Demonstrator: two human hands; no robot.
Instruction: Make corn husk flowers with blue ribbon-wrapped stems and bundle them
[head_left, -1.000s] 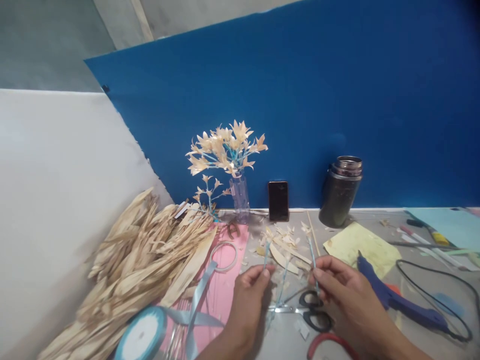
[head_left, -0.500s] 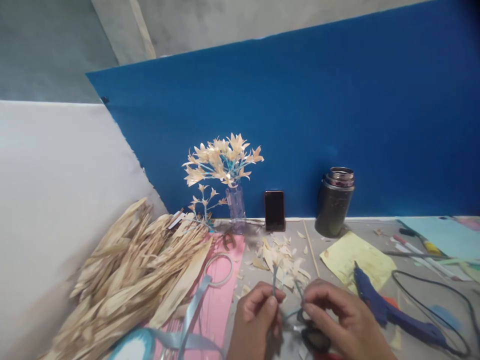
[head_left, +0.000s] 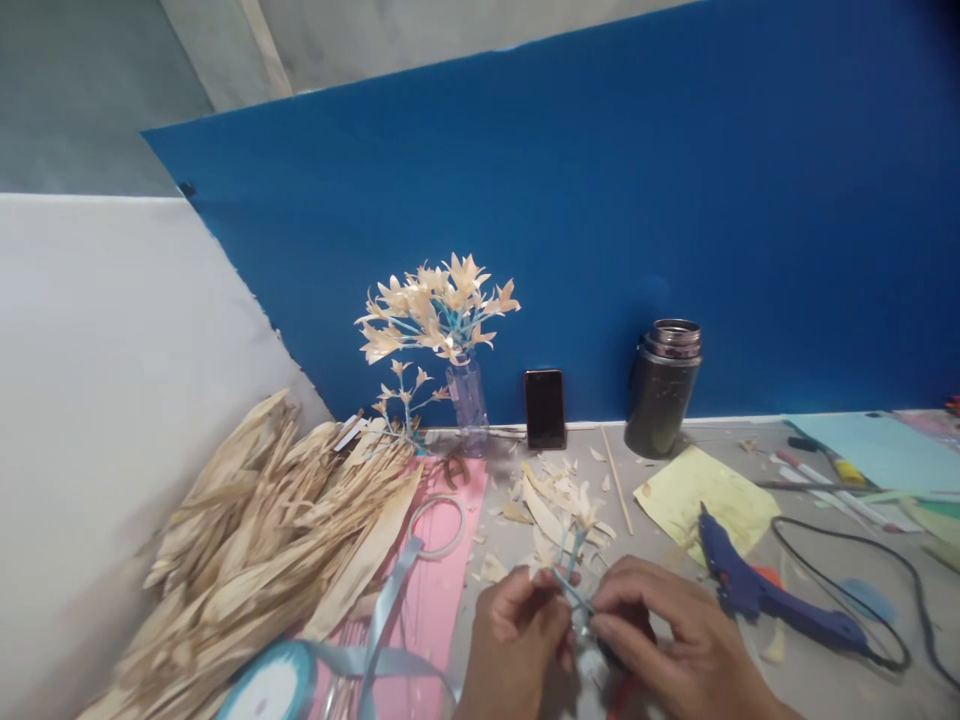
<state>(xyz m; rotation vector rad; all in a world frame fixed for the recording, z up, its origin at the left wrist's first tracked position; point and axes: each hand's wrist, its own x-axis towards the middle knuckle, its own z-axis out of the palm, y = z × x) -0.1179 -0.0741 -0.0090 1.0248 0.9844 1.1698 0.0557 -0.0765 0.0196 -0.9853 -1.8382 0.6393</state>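
Note:
My left hand (head_left: 516,640) and my right hand (head_left: 664,640) meet at the bottom middle, fingers pinched. Between them they hold small blue-wrapped stems with cream husk flowers (head_left: 574,560), the stems crossing just above my fingertips. Under and behind my right hand lie black-handled scissors, mostly hidden. Cut husk petals (head_left: 551,495) are scattered on the grey table (head_left: 825,680) just beyond my hands.
A pile of dried husks (head_left: 255,550) fills the left. A light-blue ribbon spool (head_left: 274,685) and tape ring (head_left: 435,525) lie on pink paper (head_left: 442,600). A vase of husk flowers (head_left: 442,320), phone (head_left: 544,408), dark flask (head_left: 664,385) stand against the blue board. A blue glue gun (head_left: 757,590) lies right.
My two hands came together from apart, bringing the separate flower stems into one crossed bunch. The view shifted slightly, and the scissors are now mostly covered by my right hand.

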